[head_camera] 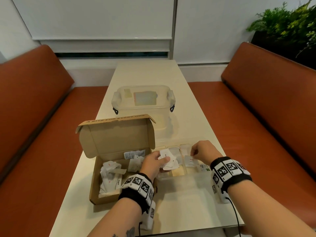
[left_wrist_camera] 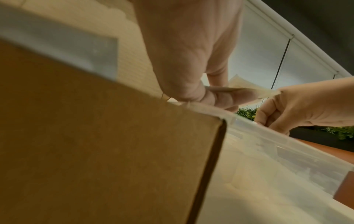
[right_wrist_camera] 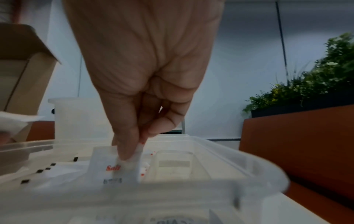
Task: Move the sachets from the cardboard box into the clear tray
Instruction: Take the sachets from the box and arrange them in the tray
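An open cardboard box with several white sachets inside sits at the table's near left. To its right lies the clear tray, split into compartments that hold a few sachets. My left hand hovers over the tray's left end and grips a small bunch of white sachets. My right hand pinches a salt sachet by its top edge and holds it upright inside a tray compartment. In the left wrist view the box wall fills the foreground.
A lidded clear plastic container stands behind the box in the middle of the pale table. Orange bench seats flank the table. A planter with green foliage sits at the far right.
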The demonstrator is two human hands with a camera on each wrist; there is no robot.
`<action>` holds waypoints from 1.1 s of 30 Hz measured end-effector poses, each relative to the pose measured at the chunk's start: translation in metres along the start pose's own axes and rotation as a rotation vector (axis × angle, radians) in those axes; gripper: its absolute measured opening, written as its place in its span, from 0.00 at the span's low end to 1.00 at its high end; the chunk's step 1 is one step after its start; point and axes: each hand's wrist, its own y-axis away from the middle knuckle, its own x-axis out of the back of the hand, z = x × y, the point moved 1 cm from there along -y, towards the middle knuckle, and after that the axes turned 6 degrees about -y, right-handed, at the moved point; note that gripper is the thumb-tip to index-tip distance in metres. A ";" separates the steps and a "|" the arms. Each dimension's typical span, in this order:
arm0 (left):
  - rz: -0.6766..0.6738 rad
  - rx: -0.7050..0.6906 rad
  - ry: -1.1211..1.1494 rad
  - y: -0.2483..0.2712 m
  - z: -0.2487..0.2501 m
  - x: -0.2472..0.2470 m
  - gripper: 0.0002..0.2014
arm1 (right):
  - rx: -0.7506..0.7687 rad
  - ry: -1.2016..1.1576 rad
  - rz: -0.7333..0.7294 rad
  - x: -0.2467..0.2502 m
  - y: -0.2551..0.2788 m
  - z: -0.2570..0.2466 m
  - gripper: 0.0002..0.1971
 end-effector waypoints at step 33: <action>-0.025 -0.065 -0.047 0.002 0.002 -0.001 0.10 | 0.173 -0.040 0.115 -0.015 0.011 -0.018 0.11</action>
